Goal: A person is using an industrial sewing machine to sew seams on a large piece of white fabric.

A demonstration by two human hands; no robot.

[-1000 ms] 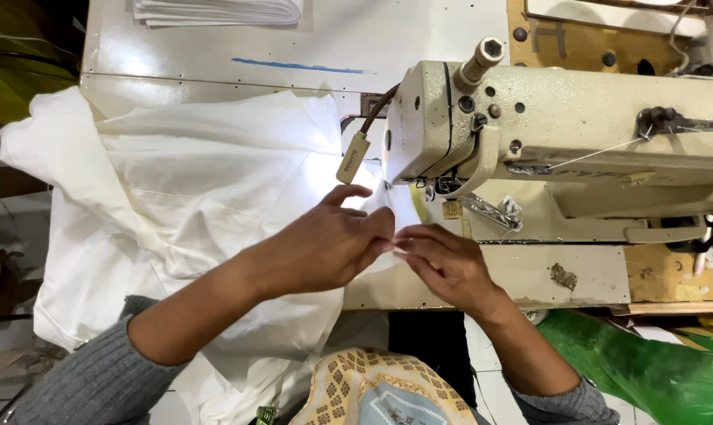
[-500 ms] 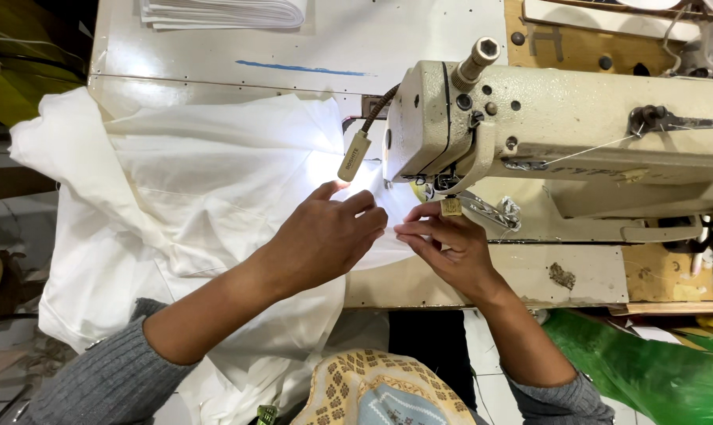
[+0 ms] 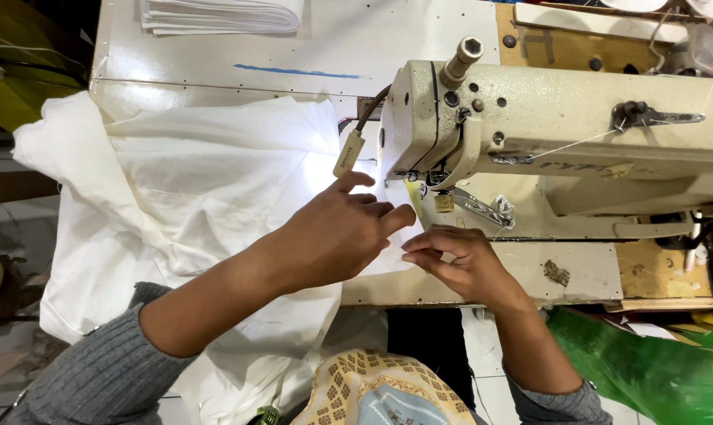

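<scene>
A large piece of white fabric [image 3: 191,197] lies spread over the left of the sewing table and hangs off its front. My left hand [image 3: 340,232] rests flat on the fabric, fingers stretched toward the needle area. My right hand [image 3: 451,256] pinches the fabric's edge just in front of the presser foot [image 3: 443,201] of a cream industrial sewing machine [image 3: 561,142]. Both hands meet at the lit patch under the machine head. The needle itself is hidden by the machine head.
A stack of folded white cloth [image 3: 222,14] lies at the table's far edge. A small lamp on a flexible neck [image 3: 350,153] lights the work spot. A green plastic bag [image 3: 655,370] sits at the lower right. Wooden boards [image 3: 577,39] lie behind the machine.
Both hands have shifted slightly toward me and to the right along the fabric edge, staying together in front of the presser foot. The fabric is drawn a little closer to the needle.
</scene>
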